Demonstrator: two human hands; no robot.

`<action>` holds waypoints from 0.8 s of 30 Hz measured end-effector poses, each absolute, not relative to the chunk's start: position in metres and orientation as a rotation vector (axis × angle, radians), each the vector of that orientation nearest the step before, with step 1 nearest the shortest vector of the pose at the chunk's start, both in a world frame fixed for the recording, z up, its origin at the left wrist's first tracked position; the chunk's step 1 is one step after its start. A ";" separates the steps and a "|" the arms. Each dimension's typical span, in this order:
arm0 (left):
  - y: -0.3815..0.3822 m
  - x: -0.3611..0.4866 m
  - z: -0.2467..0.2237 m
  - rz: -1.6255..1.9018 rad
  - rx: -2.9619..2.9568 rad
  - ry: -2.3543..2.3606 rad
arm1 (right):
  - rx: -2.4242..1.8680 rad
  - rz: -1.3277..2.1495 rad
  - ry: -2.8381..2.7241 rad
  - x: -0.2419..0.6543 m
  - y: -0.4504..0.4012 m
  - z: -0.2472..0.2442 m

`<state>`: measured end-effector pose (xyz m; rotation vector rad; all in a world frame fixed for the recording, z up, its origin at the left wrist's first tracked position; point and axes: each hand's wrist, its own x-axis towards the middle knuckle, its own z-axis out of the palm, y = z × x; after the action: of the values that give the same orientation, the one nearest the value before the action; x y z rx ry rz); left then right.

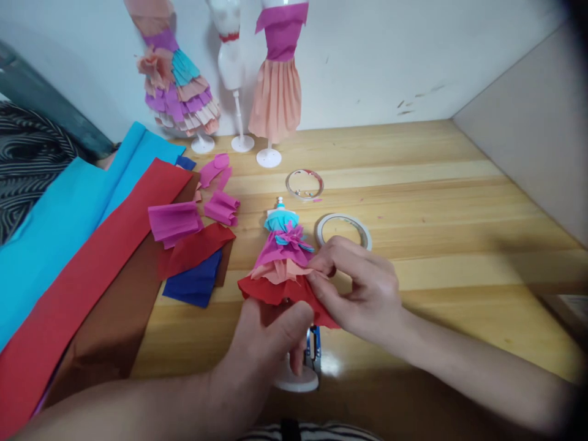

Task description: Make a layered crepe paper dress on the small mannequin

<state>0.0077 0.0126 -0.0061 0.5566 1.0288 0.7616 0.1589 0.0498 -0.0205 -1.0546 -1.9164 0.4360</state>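
A small dress form (281, 215) lies tilted on the table, dressed in layered crepe paper: a turquoise top, a magenta skirt with a bow, a peach ruffle (278, 271) and a red ruffle (264, 290) at the hem. My right hand (358, 285) pinches the ruffled paper skirt at its right edge, thumb and forefinger together. Under the hem, my left hand (271, 337) curls its fingers around the stand; its grip is partly hidden by the skirt. The stand's white round base (297, 381) shows below that hand, beside blue-handled snips (314, 346).
Behind stand two paper-dressed forms (179, 86) (278, 92) and a mostly bare form (229, 64). Tape rolls (324, 231) (289, 185) lie on the table. Turquoise sheets (119, 159), a red strip (105, 245), brown paper (110, 324) and magenta pieces (174, 222) cover the left.
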 end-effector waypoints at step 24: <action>0.016 0.015 -0.004 0.630 0.570 1.101 | -1.115 0.405 -1.899 0.161 0.048 -0.017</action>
<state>0.0152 0.0159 -0.0038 0.5695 1.1007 0.6296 0.1608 0.0479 -0.0167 -1.1147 -1.8995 0.4046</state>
